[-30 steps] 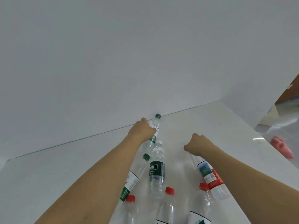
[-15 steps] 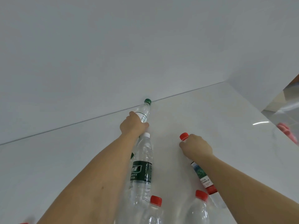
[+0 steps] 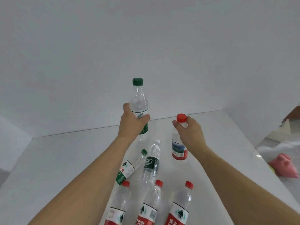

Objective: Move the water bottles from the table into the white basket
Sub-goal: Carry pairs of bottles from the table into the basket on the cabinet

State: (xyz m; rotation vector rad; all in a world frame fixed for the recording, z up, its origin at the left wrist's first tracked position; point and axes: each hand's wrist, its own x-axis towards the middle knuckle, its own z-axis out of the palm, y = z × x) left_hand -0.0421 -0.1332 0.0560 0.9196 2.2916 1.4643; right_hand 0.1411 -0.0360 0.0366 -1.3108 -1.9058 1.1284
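Observation:
My left hand (image 3: 131, 123) grips a clear green-capped bottle (image 3: 138, 101) around its middle and holds it upright above the white table (image 3: 48, 159). My right hand (image 3: 189, 132) grips a red-capped bottle (image 3: 178, 148) by its neck, hanging upright just above the table. Lying on the table nearer to me are a bottle with a green cap (image 3: 129, 168), a white-capped bottle with a dark green label (image 3: 151, 164), and three red-capped bottles (image 3: 119, 203) (image 3: 151, 205) (image 3: 181, 205) side by side. The white basket is out of view.
A white wall (image 3: 146, 46) rises behind the table's far edge. Past the table's right edge lie a pink object (image 3: 284, 166) and some white material (image 3: 279, 148) on the floor. A brown surface (image 3: 293, 112) shows at the far right.
Both hands have lifted their bottles off the table and stood them upright. The camera view has tilted down, showing more of the lying bottles.

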